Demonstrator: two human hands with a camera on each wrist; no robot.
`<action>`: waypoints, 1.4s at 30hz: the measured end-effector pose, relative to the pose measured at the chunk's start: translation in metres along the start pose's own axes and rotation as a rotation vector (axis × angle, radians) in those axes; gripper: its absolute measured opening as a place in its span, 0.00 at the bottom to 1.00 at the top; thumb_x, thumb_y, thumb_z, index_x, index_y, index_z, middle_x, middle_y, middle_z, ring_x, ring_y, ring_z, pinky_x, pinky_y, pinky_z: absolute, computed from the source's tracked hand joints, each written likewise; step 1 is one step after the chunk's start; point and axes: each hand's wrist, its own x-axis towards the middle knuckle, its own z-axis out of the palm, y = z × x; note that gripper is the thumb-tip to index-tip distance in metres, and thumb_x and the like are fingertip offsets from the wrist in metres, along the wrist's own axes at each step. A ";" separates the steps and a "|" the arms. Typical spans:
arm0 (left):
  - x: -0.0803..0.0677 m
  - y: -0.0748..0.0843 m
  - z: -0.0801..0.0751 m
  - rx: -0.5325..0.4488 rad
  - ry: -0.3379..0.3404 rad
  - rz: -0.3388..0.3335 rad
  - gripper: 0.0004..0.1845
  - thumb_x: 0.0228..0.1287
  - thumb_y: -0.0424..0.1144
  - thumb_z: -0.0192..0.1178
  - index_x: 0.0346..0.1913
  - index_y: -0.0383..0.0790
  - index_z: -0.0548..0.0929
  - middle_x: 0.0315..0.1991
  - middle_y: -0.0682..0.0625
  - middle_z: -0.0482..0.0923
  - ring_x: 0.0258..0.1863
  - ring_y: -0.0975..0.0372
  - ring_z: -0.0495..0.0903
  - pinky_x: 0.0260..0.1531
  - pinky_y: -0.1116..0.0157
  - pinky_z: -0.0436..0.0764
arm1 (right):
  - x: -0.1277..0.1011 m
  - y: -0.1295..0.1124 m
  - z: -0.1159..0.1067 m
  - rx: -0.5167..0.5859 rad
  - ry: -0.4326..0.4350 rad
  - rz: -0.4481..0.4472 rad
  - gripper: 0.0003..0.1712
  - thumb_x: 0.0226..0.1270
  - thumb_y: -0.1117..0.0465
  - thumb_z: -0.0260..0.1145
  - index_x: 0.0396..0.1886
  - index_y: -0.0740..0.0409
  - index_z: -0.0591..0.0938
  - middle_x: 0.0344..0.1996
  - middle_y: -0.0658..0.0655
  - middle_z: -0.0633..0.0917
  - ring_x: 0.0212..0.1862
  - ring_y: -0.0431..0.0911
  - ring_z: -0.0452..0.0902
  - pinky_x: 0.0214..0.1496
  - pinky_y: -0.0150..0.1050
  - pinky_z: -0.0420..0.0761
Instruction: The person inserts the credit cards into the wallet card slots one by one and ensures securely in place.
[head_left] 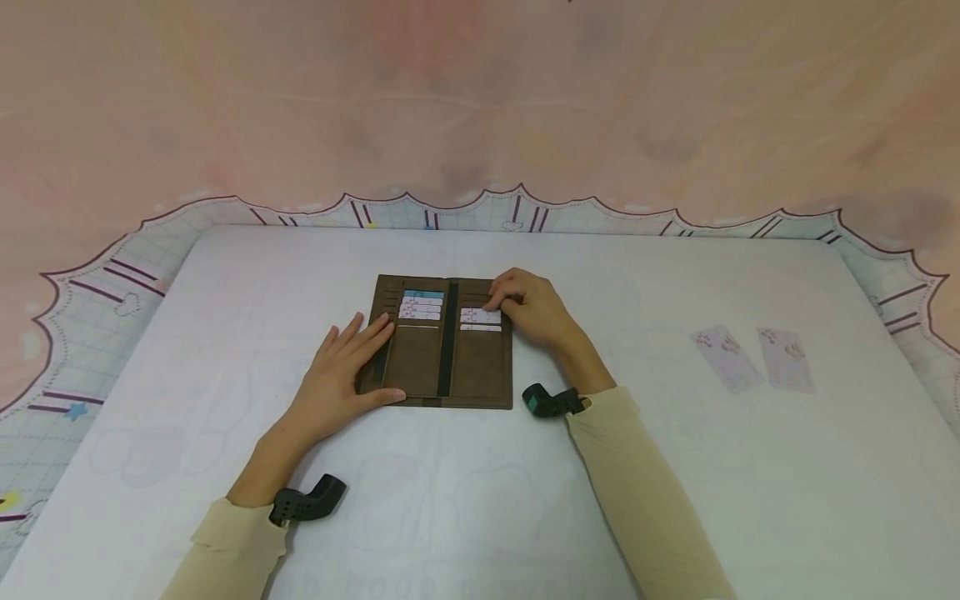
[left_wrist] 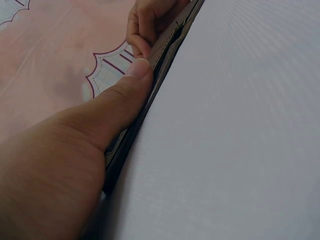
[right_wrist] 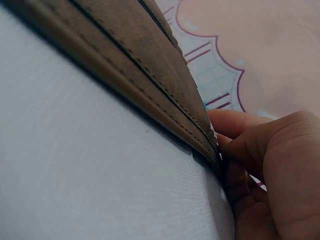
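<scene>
A brown long wallet (head_left: 483, 367) lies spread on the table, with a dark band down its fold. Cards (head_left: 420, 311) stand in its left-hand slots, one showing a blue top edge. More white cards with a pink print (head_left: 480, 316) fill slots in the right half. My left hand (head_left: 347, 375) rests flat with fingers spread over the wallet's left edge, its thumb (left_wrist: 120, 102) along the near border. With curled fingers, my right hand (head_left: 534, 307) pinches a card at the upper right slots; the fingers partly hide that card and the wallet's corner.
Two pale cards with pink print lie apart on the right of the table, the left one (head_left: 727, 358) tilted and the other (head_left: 785, 360) beside it. A white cloth (head_left: 450, 517) with a scalloped printed border covers the table. Each wrist wears a black camera band (head_left: 307, 500).
</scene>
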 end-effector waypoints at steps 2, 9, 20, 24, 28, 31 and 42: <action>0.000 0.000 0.000 -0.002 -0.008 -0.007 0.49 0.50 0.55 0.71 0.73 0.40 0.61 0.74 0.46 0.54 0.74 0.48 0.43 0.70 0.48 0.36 | 0.000 0.001 0.001 -0.002 -0.005 -0.007 0.14 0.61 0.74 0.59 0.25 0.59 0.88 0.41 0.55 0.81 0.50 0.49 0.75 0.55 0.42 0.73; -0.001 0.000 0.001 -0.004 -0.016 -0.018 0.49 0.50 0.55 0.71 0.73 0.41 0.61 0.74 0.46 0.54 0.74 0.49 0.43 0.70 0.48 0.35 | -0.002 0.001 0.002 -0.007 -0.004 -0.007 0.14 0.62 0.74 0.58 0.23 0.59 0.87 0.40 0.55 0.81 0.49 0.49 0.75 0.54 0.42 0.74; 0.000 0.000 0.001 0.003 -0.018 -0.020 0.50 0.50 0.54 0.72 0.73 0.40 0.61 0.74 0.46 0.54 0.74 0.49 0.43 0.70 0.49 0.35 | -0.001 0.001 0.003 -0.015 -0.003 0.028 0.14 0.63 0.73 0.58 0.24 0.59 0.87 0.41 0.54 0.81 0.49 0.48 0.74 0.55 0.42 0.73; 0.000 0.000 0.000 0.003 -0.018 -0.020 0.50 0.50 0.54 0.72 0.73 0.40 0.61 0.74 0.45 0.54 0.74 0.48 0.43 0.70 0.49 0.35 | 0.000 0.000 0.003 -0.009 0.009 0.035 0.14 0.63 0.73 0.58 0.26 0.57 0.87 0.40 0.53 0.81 0.48 0.47 0.75 0.55 0.41 0.73; 0.001 -0.001 0.001 0.008 -0.018 -0.021 0.50 0.50 0.55 0.71 0.73 0.40 0.61 0.74 0.45 0.54 0.74 0.49 0.42 0.70 0.49 0.35 | 0.001 -0.001 0.003 -0.020 0.027 0.033 0.15 0.62 0.74 0.57 0.25 0.56 0.86 0.39 0.51 0.82 0.46 0.45 0.75 0.52 0.40 0.74; 0.002 -0.002 0.001 0.010 -0.013 -0.019 0.50 0.50 0.55 0.71 0.73 0.40 0.61 0.74 0.45 0.54 0.74 0.49 0.43 0.70 0.48 0.36 | 0.002 -0.001 0.004 -0.027 0.036 0.024 0.15 0.60 0.75 0.56 0.24 0.56 0.86 0.39 0.52 0.82 0.44 0.45 0.75 0.49 0.40 0.74; 0.002 -0.001 0.001 0.007 -0.017 -0.022 0.49 0.50 0.55 0.71 0.72 0.39 0.61 0.74 0.45 0.54 0.74 0.49 0.42 0.70 0.48 0.36 | 0.001 0.000 0.005 -0.053 0.060 0.031 0.15 0.59 0.74 0.56 0.24 0.57 0.86 0.38 0.52 0.82 0.44 0.46 0.75 0.49 0.41 0.75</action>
